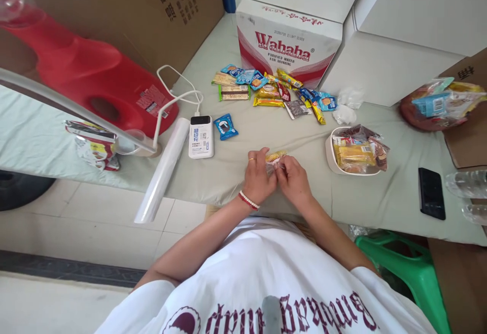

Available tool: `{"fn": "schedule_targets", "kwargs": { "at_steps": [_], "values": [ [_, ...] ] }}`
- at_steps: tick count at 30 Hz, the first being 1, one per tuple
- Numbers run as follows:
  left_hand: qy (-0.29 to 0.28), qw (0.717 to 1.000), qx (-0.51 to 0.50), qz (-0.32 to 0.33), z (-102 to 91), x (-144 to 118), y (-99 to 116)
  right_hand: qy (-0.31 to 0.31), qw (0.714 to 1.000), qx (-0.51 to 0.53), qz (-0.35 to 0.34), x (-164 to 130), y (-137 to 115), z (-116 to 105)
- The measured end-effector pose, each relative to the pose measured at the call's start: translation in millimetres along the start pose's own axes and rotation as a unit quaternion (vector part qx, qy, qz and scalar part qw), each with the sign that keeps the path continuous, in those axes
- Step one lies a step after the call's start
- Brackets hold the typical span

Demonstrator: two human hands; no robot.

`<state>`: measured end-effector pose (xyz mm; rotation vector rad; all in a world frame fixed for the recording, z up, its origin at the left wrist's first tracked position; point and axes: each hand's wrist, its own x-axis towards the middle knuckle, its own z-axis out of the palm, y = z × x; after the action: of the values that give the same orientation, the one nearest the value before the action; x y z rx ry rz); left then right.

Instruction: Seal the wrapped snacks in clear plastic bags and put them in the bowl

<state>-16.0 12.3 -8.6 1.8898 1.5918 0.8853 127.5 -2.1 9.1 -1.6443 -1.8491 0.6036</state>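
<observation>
Near the table's front edge, my left hand (258,177) and my right hand (294,180) are closed from both sides on a small yellow snack packet (276,157). Clear film seems to show around it, and my fingers cover its lower part. To the right stands a white plastic container (332,159) with several wrapped snacks (355,154) in it. Beyond my hands lie several loose snack packets in yellow (268,92), blue (257,80) and green-edged (234,93) wrappers. A single blue packet (225,127) rests to the left.
At left are a roll of clear film (163,169), a white power bank (201,137) with a cable, and a large red jug (95,70). A Wahaba-style white-and-red carton (289,39) stands behind. Crumpled film (346,113), a black phone (431,193) and plastic bottles (467,184) are at right.
</observation>
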Motion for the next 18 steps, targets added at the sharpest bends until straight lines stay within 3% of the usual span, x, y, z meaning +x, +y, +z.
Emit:
{"fn": "schedule_targets", "kwargs": {
  "at_steps": [2,7,9,15,18],
  "values": [
    [-0.023,0.997,-0.068,0.005,-5.6,-0.8,-7.1,0.004,1.0,0.01,0.0,3.8,1.2,7.4],
    [-0.063,0.967,-0.208,-0.13,-13.6,7.7,-20.2,0.012,0.999,0.029,-0.031,4.7,8.1,10.3],
    [-0.081,0.955,-0.241,-0.154,-11.7,11.4,-18.9,0.016,0.998,0.021,-0.061,2.3,6.6,11.2],
    [-0.018,0.967,-0.166,-0.191,-3.8,17.0,-11.5,-0.023,0.989,0.011,-0.148,-9.6,-0.4,19.0],
    [-0.013,0.955,-0.193,-0.226,-9.5,16.4,-4.3,-0.058,0.982,-0.002,-0.182,-17.6,-2.5,22.1]
  ]
}}
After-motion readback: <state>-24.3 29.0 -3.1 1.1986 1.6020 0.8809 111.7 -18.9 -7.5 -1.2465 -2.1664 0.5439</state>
